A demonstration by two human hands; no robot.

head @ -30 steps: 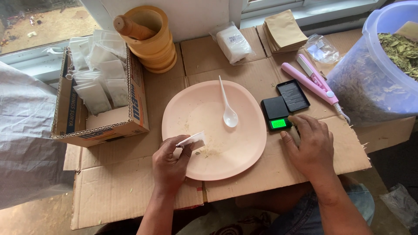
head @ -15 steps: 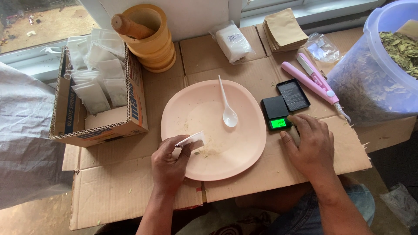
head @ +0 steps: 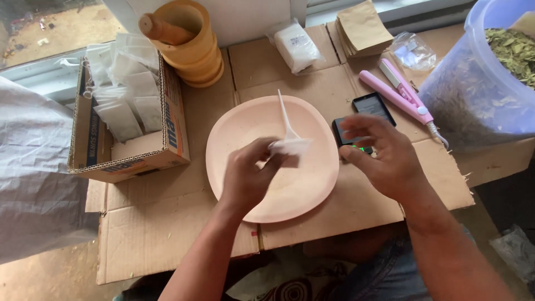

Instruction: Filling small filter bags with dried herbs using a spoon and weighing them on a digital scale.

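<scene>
From the head camera, the left hand (head: 248, 178) is pinching a small white sachet (head: 291, 146) between fingertips, holding it above the middle of the pale pink plate (head: 245, 125), right over the bowl of the white plastic spoon (head: 285, 114) lying there. The right hand (head: 382, 156) is hovering with fingers spread and empty over the black pocket scale (head: 365, 114), hiding part of it. A cardboard box of white sachets (head: 131, 100) is sitting to the left, beside a wooden mortar and pestle (head: 186, 39).
</scene>
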